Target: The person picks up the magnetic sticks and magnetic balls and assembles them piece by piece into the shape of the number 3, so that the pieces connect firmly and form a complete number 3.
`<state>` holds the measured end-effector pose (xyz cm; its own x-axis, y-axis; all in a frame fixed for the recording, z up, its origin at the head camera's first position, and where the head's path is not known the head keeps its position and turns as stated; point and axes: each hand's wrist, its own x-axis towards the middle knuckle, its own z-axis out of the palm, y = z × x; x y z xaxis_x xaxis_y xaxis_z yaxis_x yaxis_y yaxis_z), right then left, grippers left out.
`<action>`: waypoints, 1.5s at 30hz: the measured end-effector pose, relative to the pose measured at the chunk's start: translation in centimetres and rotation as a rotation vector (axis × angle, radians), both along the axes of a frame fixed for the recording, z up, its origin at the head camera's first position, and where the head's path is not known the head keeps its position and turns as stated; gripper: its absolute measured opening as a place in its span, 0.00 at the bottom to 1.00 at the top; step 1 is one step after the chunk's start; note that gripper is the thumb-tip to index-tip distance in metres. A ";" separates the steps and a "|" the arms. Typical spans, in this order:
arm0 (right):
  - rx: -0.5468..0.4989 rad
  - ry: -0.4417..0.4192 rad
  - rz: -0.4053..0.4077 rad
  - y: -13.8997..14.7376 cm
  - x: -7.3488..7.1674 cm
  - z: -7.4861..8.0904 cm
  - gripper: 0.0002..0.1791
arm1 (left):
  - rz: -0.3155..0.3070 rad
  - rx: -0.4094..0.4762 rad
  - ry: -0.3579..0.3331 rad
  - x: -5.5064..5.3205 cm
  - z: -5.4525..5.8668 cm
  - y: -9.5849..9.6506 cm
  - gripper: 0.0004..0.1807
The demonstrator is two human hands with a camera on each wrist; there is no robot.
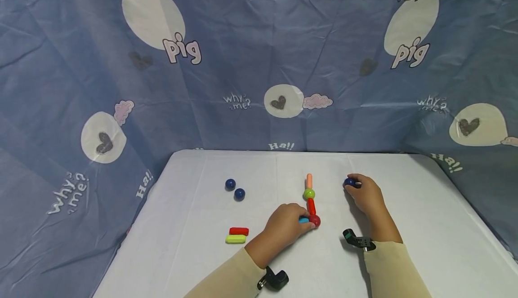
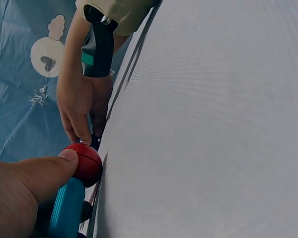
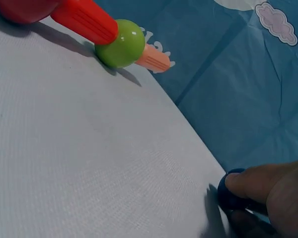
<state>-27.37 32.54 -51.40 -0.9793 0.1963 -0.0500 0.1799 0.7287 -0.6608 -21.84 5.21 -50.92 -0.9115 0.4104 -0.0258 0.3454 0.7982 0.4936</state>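
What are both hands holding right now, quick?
Left hand: holding the red ball, thumb on it, with a light blue stick against the ball.
Right hand: holding a dark blue ball.

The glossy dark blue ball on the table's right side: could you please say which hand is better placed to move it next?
Probably the right hand: it pinches the dark blue ball, whereas the left hand is farther off, holding the glossy red ball.
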 end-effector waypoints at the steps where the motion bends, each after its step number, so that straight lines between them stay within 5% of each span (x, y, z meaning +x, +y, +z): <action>1: -0.003 -0.003 -0.002 0.0 0.0 0.0 0.28 | 0.002 0.001 -0.002 0.0 0.0 0.0 0.18; 17: -0.063 0.005 0.002 -0.8 -0.2 -0.2 0.28 | 0.009 -0.015 -0.001 0.0 0.0 0.0 0.18; 31: -0.163 0.030 0.156 -5.0 -3.5 0.8 0.27 | -0.008 -0.019 0.012 -0.1 -0.1 -0.3 0.18; 45: -0.185 0.041 0.235 -7.0 -5.2 1.1 0.26 | -0.032 -0.015 0.044 -0.1 -0.2 -0.1 0.16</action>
